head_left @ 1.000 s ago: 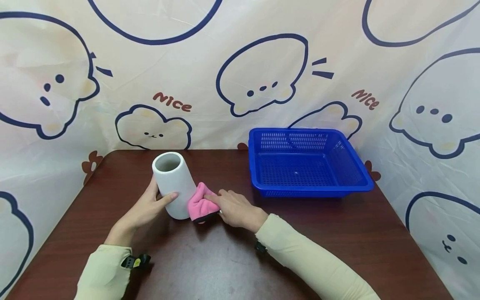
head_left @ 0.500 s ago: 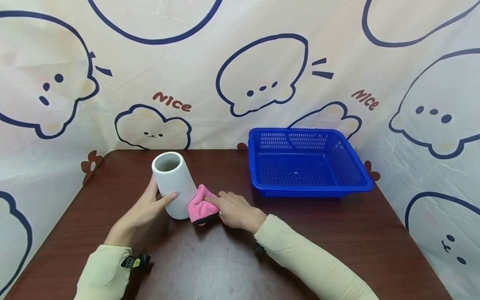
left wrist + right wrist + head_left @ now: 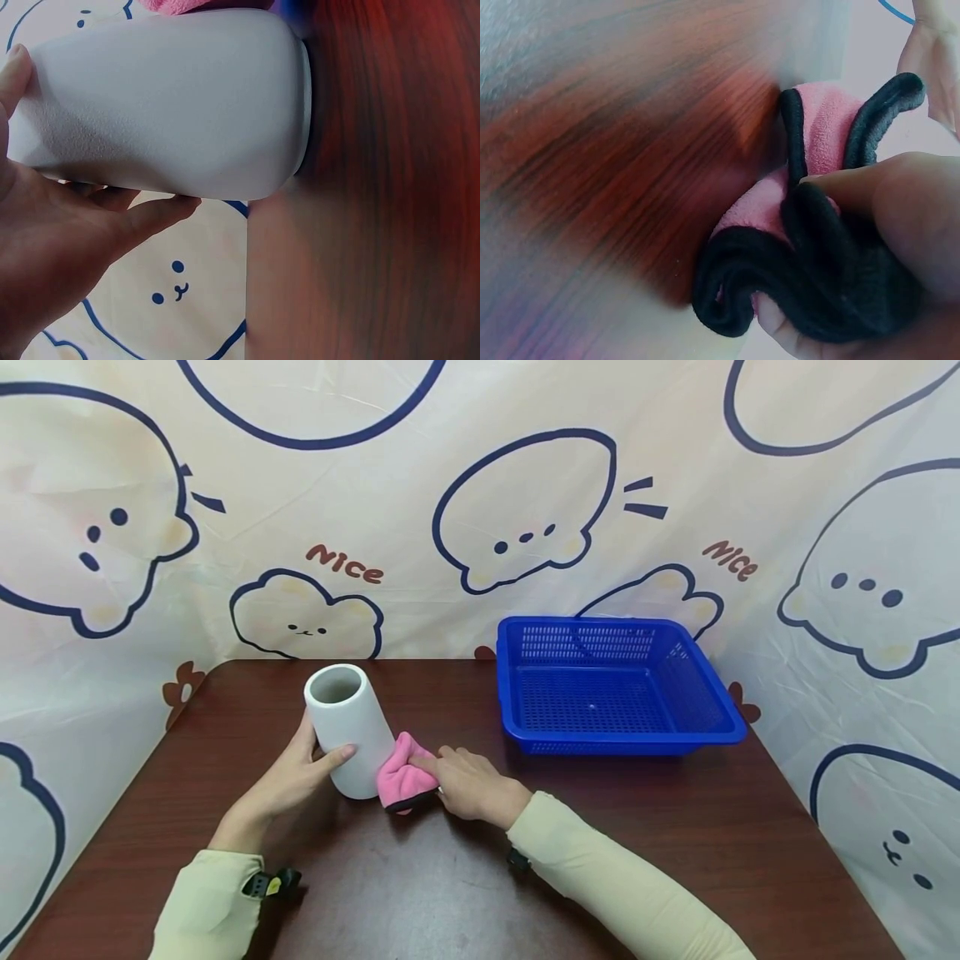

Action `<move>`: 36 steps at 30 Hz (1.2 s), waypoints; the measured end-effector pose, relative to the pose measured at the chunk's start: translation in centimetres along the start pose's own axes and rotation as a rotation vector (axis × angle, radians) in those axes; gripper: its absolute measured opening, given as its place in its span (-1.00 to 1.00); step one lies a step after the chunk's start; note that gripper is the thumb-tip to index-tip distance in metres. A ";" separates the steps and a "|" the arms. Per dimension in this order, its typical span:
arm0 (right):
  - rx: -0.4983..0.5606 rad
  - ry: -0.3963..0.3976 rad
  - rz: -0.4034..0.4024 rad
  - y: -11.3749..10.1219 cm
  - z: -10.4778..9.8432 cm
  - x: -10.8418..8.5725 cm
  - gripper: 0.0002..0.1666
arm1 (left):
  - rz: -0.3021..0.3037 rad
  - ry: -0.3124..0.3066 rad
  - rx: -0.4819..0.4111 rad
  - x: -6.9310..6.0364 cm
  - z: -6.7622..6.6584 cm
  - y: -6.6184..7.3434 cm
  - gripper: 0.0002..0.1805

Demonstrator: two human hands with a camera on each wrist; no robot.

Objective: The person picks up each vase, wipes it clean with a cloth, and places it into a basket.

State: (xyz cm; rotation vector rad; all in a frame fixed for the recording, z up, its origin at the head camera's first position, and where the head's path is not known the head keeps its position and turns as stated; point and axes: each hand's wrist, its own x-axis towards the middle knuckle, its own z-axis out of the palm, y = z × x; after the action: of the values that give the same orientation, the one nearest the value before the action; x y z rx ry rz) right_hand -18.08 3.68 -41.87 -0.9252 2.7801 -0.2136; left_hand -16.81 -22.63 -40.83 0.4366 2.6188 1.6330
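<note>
A white tapered vase (image 3: 351, 735) stands upright on the table, its round mouth facing up. My left hand (image 3: 294, 772) grips it from the left, thumb across the front and fingers around the far side. In the left wrist view the vase (image 3: 165, 105) fills the upper left, its base on the wood. Bunched in my right hand (image 3: 474, 785) is a pink cloth (image 3: 405, 775) with a dark edge, pressed against the vase's lower right side. Folds of the cloth (image 3: 825, 127) show in the right wrist view, pinched under the thumb; most fingers are hidden.
A blue plastic basket (image 3: 615, 693) with slotted walls sits at the back right of the brown wooden table (image 3: 465, 893). Behind and beside the table hangs a pale curtain (image 3: 405, 510) with cartoon drawings.
My right hand and the pink cloth have shifted slightly down along the vase's right side. The vase and my left hand stay where they were.
</note>
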 end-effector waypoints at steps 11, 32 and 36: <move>0.005 -0.021 0.010 0.0 0.2 0.1 -0.31 | -0.006 -0.003 -0.027 0.0 0.0 0.1 -0.03; 0.008 -0.033 0.012 0.1 0.3 0.0 -0.30 | -0.012 -0.007 -0.009 -0.1 0.0 0.0 -0.01; 0.011 -0.028 0.011 0.1 0.3 0.0 -0.28 | 0.003 0.021 -0.003 0.1 0.3 -0.2 0.06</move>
State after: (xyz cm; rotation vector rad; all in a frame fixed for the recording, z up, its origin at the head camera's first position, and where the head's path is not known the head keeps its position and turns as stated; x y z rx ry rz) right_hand -18.07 3.75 -42.19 -0.9032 2.7550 -0.2131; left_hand -16.92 -22.42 -41.07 0.4249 2.6315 1.6515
